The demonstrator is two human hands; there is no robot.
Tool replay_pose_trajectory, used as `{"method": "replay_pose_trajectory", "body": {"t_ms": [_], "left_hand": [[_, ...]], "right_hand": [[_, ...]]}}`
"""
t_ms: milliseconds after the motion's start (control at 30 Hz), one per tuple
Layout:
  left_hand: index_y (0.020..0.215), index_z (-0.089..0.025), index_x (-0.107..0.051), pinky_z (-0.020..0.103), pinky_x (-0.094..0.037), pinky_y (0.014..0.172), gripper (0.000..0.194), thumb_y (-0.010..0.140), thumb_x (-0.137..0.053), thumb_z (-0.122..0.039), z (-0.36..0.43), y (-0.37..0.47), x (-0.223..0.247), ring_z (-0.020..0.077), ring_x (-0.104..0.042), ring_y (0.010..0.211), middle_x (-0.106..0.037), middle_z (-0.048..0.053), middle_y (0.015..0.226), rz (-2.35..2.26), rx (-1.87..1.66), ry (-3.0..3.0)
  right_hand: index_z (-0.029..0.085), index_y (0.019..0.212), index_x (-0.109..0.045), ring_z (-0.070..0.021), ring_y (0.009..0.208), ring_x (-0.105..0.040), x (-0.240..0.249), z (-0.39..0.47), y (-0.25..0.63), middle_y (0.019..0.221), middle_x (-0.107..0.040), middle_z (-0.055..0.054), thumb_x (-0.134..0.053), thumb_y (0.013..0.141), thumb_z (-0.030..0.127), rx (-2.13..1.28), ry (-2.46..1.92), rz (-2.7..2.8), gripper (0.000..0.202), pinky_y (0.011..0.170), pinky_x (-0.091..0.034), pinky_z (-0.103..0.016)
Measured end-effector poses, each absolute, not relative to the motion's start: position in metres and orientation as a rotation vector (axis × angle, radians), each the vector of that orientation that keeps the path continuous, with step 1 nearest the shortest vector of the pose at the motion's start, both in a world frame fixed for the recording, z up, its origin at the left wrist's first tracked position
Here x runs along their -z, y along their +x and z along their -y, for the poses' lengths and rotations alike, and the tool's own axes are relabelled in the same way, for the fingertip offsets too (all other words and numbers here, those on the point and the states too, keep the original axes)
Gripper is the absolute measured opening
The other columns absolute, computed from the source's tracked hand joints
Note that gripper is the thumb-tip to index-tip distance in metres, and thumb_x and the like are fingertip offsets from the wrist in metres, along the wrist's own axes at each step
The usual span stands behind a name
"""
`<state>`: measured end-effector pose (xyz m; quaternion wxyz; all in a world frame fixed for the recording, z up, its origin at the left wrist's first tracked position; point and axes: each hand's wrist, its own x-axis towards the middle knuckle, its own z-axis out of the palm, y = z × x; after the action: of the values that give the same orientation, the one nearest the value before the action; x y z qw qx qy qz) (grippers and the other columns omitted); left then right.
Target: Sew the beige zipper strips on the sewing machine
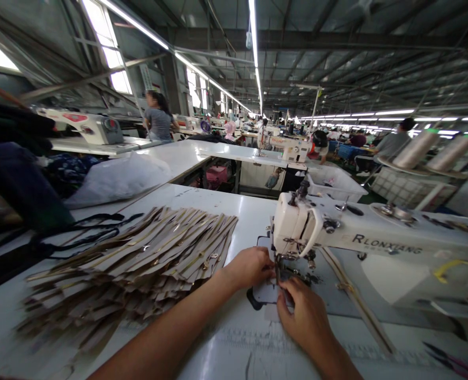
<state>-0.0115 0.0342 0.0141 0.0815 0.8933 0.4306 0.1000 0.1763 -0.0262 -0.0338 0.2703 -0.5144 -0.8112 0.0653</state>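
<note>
A white sewing machine point(297, 224) stands at the right, its needle area between my two hands. My left hand point(253, 266) is closed just left of the presser foot, fingertips together on something too small to make out. My right hand point(303, 311) is bent just below and right of the foot, thumb and fingers pressed toward a small piece that I cannot make out. To the left lies a wide pile of grey-beige strips with zippers point(150, 258). A single zipper strip point(356, 301) lies under the machine's arm.
Scissors or snips point(451, 361) lie at the lower right. Black straps point(99, 232) and a white plastic bag point(119, 177) are at the left. Behind the machine stands a white bin point(337, 184); thread cones point(418, 148) are at the right. A person point(158, 119) stands farther back.
</note>
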Motion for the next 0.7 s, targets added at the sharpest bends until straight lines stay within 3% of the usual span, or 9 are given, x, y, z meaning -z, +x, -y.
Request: {"method": "replay_pose_trajectory", "body": {"t_ms": [333, 700], "left_hand": [[0.098, -0.023, -0.071, 0.028, -0.045, 0.076, 0.02, 0.089, -0.056, -0.034, -0.041, -0.014, 0.001, 0.0187, -0.058, 0.08, -0.058, 0.005, 0.088, -1.322, -0.416, 2.686], [0.097, -0.021, -0.068, 0.032, -0.044, 0.084, 0.021, 0.091, -0.054, -0.035, -0.042, -0.017, 0.003, 0.0203, -0.055, 0.089, -0.055, 0.006, 0.094, -1.354, -0.5, 2.668]], "right_hand": [[0.016, 0.119, -0.06, -0.021, 0.089, -0.066, 0.032, 0.022, 0.169, 0.102, -0.067, -0.009, -0.043, 0.085, 0.021, 0.007, -1.463, 2.284, 0.039, 0.074, -0.051, -0.029], [0.016, 0.107, -0.063, -0.0202, 0.084, -0.066, 0.038, 0.027, 0.174, 0.093, -0.068, -0.007, -0.042, 0.085, 0.02, 0.044, -1.359, 2.214, 0.03, 0.075, -0.051, -0.029]]}}
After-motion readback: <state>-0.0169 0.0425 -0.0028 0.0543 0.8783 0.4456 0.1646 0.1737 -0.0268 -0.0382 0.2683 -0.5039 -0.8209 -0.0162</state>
